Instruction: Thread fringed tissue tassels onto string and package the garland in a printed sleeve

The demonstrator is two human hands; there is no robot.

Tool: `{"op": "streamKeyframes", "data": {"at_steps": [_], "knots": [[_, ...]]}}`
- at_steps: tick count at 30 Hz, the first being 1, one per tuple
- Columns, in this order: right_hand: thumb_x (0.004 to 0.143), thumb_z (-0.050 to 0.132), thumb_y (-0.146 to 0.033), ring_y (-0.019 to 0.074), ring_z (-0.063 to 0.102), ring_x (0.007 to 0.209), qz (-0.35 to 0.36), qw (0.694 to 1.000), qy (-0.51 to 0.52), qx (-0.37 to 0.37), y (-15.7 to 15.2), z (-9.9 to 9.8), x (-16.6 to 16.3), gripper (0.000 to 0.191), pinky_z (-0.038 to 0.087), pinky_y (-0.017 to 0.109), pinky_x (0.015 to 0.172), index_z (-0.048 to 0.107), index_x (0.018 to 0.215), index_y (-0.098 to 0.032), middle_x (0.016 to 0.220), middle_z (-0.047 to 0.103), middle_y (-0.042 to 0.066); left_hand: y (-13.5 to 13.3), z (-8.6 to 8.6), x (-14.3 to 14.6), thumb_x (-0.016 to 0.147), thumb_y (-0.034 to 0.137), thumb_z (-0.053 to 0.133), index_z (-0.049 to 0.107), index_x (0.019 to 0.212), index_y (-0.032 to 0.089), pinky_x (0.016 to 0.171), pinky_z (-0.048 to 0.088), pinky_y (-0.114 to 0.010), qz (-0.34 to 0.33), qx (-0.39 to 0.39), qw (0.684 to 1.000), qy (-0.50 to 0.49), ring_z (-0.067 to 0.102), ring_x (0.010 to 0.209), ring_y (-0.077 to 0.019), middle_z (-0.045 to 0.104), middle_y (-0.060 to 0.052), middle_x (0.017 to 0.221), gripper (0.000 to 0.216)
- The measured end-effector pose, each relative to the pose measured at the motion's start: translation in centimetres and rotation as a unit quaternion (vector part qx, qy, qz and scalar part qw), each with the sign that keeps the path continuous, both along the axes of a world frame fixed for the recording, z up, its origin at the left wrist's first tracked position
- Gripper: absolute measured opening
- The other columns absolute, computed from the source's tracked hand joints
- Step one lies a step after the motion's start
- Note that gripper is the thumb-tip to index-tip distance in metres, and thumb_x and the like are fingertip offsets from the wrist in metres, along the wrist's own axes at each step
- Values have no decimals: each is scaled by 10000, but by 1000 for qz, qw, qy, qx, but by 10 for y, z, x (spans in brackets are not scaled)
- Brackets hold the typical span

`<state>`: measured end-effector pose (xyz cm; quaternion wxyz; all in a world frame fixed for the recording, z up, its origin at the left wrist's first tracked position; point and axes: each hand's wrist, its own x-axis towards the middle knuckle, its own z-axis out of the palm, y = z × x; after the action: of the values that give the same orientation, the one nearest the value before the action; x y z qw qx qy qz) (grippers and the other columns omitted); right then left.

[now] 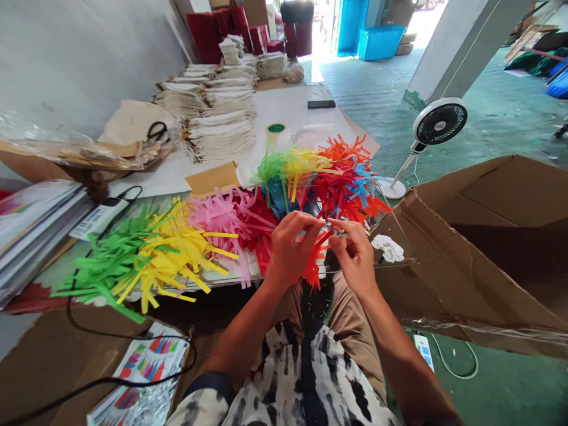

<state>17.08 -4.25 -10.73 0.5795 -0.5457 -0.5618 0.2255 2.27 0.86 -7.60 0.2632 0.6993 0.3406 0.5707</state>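
An orange-red paper tassel (313,271) hangs between my hands at the table's near edge, its cut strips pointing down. My left hand (293,245) pinches near its twisted top. My right hand (356,255) meets it from the other side, thumb and fingertips closed at the same top end; small details between the fingertips are too fine to make out. Just beyond my hands lie red and orange tassels (339,177) with blue, yellow and light green ones. Pink tassels (222,216), yellow tassels (177,251) and green tassels (113,260) spread leftward along the table edge.
Stacks of off-white bundles (226,112) fill the table's far left. A phone (321,104), a tape roll (276,128) and scissors (157,131) lie on it. A white fan (439,121) and an open cardboard box (470,236) stand right. A black cable (133,383) crosses lower left.
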Motion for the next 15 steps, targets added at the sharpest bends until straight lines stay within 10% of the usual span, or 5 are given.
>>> {"op": "streamKeyframes", "data": {"at_steps": [8,15], "knots": [[962,747,-436,181,688,802,-49,995,82,38,7,-7,4,231,540,318,730,788,873,-227,887,769,28,41,-14,13,1027,471,632,755,906,221,674,457,-271,-110,-146,983,12,593,689,-142,708,-6,802,303],[926,754,-526,135,586,588,-135,975,177,3,15,-27,19,338,482,275,589,774,942,-188,805,779,32,71,-33,52,959,278,694,773,979,187,706,461,-318,34,-69,893,442,693,948,-255,742,-122,1066,122]]}}
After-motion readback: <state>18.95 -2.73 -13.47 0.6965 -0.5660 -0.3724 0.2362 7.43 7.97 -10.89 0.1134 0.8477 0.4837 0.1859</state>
